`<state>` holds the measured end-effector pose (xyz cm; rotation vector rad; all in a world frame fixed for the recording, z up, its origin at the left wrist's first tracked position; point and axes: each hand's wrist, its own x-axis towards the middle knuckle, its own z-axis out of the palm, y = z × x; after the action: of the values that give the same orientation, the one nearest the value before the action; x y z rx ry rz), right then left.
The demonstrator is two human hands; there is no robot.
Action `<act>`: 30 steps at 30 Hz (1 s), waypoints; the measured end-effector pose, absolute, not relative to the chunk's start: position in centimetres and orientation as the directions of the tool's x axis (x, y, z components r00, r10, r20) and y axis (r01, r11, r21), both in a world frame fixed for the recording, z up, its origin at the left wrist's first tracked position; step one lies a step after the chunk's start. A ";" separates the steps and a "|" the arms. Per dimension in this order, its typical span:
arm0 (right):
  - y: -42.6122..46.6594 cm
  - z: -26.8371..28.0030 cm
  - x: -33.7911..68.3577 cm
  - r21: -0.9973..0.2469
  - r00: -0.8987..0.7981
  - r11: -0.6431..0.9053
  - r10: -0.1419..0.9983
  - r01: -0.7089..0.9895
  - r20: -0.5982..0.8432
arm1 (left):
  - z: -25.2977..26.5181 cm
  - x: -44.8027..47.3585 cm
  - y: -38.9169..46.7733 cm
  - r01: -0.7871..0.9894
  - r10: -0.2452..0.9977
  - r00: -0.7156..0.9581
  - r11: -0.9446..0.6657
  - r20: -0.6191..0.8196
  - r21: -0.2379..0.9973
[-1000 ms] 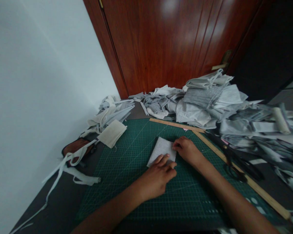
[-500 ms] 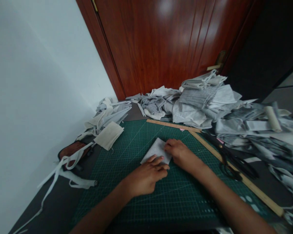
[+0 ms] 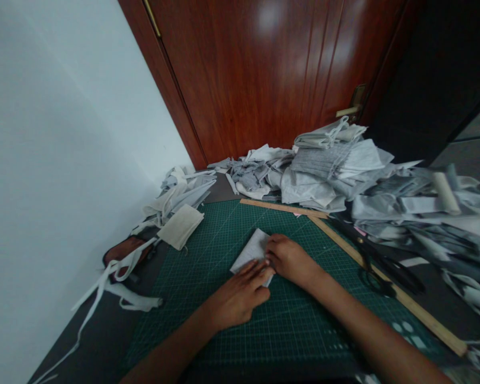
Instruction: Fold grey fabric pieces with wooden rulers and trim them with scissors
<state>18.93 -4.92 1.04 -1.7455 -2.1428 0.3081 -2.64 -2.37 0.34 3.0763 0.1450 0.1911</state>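
Observation:
A small piece of light grey cloth [image 3: 251,249] lies folded on the green cutting mat [image 3: 208,234]. My left hand [image 3: 242,293] rests on its near part with the fingers stretched out and pressing down. Curled at the cloth's right edge, my right hand [image 3: 286,258] grips that edge between thumb and fingers. The fingertips of both hands almost meet there and cover the cloth's right side. Part of a near corner shows beside my left fingers.
Black scissors [image 3: 374,280] lie across a long wooden ruler [image 3: 384,282] on the right. Another wooden ruler [image 3: 284,207] crosses the mat's far edge. Grey cloth piles [image 3: 324,170] stand before the door. At left are a cream cloth piece [image 3: 181,226] and white strips [image 3: 104,282].
My right hand has moved slightly left and nearer, bringing the cloth's right edge inward. The cloth now shows narrower. My left hand stays on it, and the view has shifted a little.

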 end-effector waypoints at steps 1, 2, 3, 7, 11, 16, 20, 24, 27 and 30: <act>-5.0 1.1 18.9 -0.384 -0.169 0.209 0.976 0.899 0.135 | 0.3 -2.8 -2.4 0.081 0.087 0.988 -0.995 0.127 0.050; -5.1 1.1 18.8 -0.380 -0.163 0.202 0.978 0.903 0.131 | 0.3 -3.0 -2.4 0.071 0.076 0.989 -0.996 0.127 0.044; -5.3 1.2 18.7 -0.374 -0.155 0.192 0.980 0.908 0.126 | 0.3 -3.2 -2.3 0.063 0.068 0.990 -0.997 0.124 0.044; -6.2 1.2 17.6 -0.343 -0.122 0.146 0.988 0.928 0.092 | 0.7 -5.3 -1.4 0.091 0.101 0.990 -0.991 0.100 0.099; -7.0 1.1 16.2 -0.333 -0.147 0.156 0.988 0.930 0.052 | 1.4 -7.6 -0.9 0.150 0.173 0.979 -0.970 0.108 0.194; -7.4 1.2 15.7 -0.345 -0.137 0.143 0.990 0.928 0.042 | 1.8 -7.0 -2.2 0.228 0.262 0.953 -0.951 0.152 0.207; -7.3 1.4 16.2 -0.370 -0.143 0.148 0.989 0.917 0.041 | 0.9 -4.8 -3.4 0.371 0.383 0.905 -0.924 0.187 0.093; -7.0 1.3 16.7 -0.395 -0.145 0.147 0.989 0.907 0.035 | -0.3 -3.7 -4.0 0.496 0.530 0.803 -0.848 0.271 0.188; -6.9 0.9 16.9 -0.421 -0.151 0.155 0.988 0.894 0.043 | -0.6 -3.7 -4.3 0.525 0.580 0.770 -0.813 0.267 0.252; -7.1 0.5 16.8 -0.452 -0.159 0.165 0.986 0.877 0.052 | -0.2 -4.1 -4.4 0.536 0.572 0.798 -0.817 0.188 0.212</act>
<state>16.80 -7.08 0.52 -1.7780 -2.1138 0.4560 -4.06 -4.39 -0.16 2.8375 0.8798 0.3676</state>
